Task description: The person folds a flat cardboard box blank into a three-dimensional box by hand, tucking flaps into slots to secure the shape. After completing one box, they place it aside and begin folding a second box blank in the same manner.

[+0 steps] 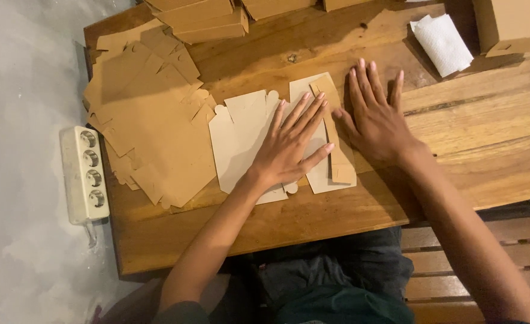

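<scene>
Both hands press flat, fingers spread wide: left hand (289, 144) on the pale die-cut box blank (241, 141) mid-surface, right hand (376, 123) at its right flap. Thin, light card, likely creasing easily; best gripped at edges.

The left hand (289, 147) hides the middle of the cardboard blank (244, 141); folded boxes (202, 18) are perhaps stacked beyond the top edge.

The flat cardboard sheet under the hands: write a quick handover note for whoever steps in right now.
Left hand: open, pressed flat on the pale cardboard sheet.
Right hand: open, palm down on the table at the sheet's right flap.
Stack of flat brown sheets lies to the left; folded boxes sit along the far edge.
Done: right flap folded over.
Left: the sheet is not yet a box.
</scene>
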